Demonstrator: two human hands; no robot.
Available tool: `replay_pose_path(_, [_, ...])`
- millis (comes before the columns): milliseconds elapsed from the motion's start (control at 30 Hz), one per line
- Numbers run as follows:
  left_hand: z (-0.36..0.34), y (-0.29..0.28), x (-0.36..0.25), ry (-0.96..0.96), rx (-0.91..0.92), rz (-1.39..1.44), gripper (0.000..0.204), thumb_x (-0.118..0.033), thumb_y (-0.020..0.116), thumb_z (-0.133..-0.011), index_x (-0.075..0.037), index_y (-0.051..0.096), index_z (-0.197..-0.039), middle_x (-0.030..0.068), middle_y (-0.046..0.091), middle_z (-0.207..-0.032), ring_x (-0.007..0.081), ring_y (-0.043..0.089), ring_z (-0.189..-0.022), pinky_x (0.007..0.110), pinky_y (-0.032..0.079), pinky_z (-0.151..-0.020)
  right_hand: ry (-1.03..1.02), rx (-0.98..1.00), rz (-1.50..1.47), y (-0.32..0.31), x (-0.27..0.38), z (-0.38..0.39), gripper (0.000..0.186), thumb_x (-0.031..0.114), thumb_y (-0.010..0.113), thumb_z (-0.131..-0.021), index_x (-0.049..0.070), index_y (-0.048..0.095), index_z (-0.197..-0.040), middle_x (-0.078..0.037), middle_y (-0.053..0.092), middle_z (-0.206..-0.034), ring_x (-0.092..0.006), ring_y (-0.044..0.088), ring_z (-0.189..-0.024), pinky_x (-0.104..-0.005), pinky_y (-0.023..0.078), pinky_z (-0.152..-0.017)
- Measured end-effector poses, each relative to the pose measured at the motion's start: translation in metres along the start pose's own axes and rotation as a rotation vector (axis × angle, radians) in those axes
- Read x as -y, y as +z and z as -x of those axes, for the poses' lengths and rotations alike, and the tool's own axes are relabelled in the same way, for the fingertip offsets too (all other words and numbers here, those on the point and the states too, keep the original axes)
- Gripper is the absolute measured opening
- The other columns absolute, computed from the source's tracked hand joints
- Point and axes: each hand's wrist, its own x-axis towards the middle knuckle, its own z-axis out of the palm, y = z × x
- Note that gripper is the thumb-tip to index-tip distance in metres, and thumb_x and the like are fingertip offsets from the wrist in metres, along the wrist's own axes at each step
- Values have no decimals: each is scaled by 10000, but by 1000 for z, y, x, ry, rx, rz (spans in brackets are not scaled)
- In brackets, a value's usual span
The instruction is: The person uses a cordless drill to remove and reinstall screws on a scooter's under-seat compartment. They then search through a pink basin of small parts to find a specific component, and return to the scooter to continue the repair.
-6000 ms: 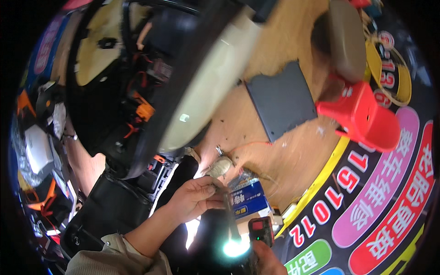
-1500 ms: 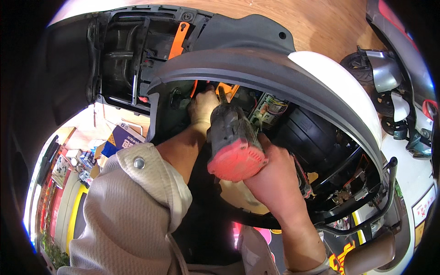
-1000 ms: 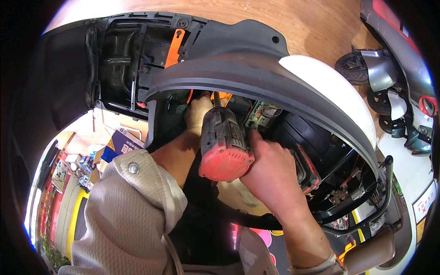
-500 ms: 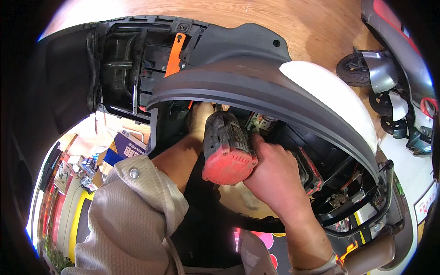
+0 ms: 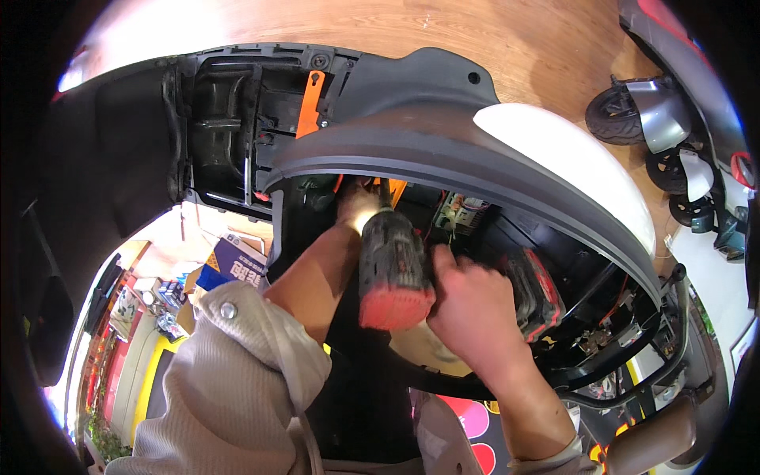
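Note:
My right hand (image 5: 475,297) is wrapped around the handle of a cordless drill (image 5: 393,257), inside the opening of a scooter's dark body shell (image 5: 419,146). The drill's worn black housing ends in a red rear cap pointing back toward me. Its red-and-black battery (image 5: 538,294) shows just beyond my knuckles. At the drill's front end, my left hand (image 5: 359,204) reaches deep into the opening, lit by a bright spot. Its fingers are mostly hidden behind the drill and shell, and so is the drill's tip. An orange part (image 5: 396,190) shows behind the tool.
An orange strap-like bracket (image 5: 309,103) stands on the frame at upper left. Exposed wiring and a connector block (image 5: 463,212) sit inside the shell. A brown grip (image 5: 645,435) juts out at lower right. Boxes (image 5: 236,257) lie at left; other scooters' wheels (image 5: 613,115) are at right.
The drill has tilted, its red rear cap turning away and dropping slightly. More of the orange part behind it now shows. My right hand stays on the handle, and the view has shifted a little.

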Motion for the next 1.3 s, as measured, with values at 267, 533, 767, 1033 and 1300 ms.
replay_pose_path(267, [47, -17, -42, -655, 50, 929, 425, -191, 497, -1045, 74, 578, -1369, 226, 704, -1142, 305, 712, -912, 486, 622, -834, 42, 34, -76, 21, 3, 27, 325, 120, 743, -772, 14, 627, -1057, -166, 703, -825, -356, 738, -740, -450, 605, -661])
replay_pose_path(533, [82, -70, -48, -333, 492, 1193, 307, -47, 531, -980, 169, 641, -1170, 237, 725, -992, 293, 732, -788, 425, 647, -749, 124, 28, -151, 30, 12, 16, 318, 138, 760, -786, 4, 612, -1033, -185, 715, -824, -382, 755, -765, -466, 616, -656])
replay_pose_path(767, [86, -69, -37, 591, 337, 477, 249, -73, 571, -985, 119, 713, -1051, 172, 737, -915, 275, 731, -773, 383, 615, -736, 115, 58, -227, 26, 7, 6, 318, 155, 755, -805, -2, 607, -1039, -215, 737, -844, -421, 752, -760, -497, 617, -677])
replay_pose_path(1033, [111, -87, -88, -461, 394, 1159, 289, -173, 571, -1040, 68, 731, -1062, 180, 756, -924, 285, 750, -801, 401, 628, -767, 219, 96, -272, 26, 22, -5, 329, 284, 715, -873, 8, 627, -1028, -263, 717, -788, -468, 723, -767, -538, 588, -714])
replay_pose_path(1300, [110, -80, -50, -264, 495, 1069, 475, -372, 528, -1085, 41, 704, -1243, 141, 768, -1105, 229, 749, -949, 358, 606, -886, 179, 113, -93, 31, 27, -5, 348, 276, 718, -858, 23, 622, -1076, -210, 727, -768, -414, 748, -757, -505, 610, -686])
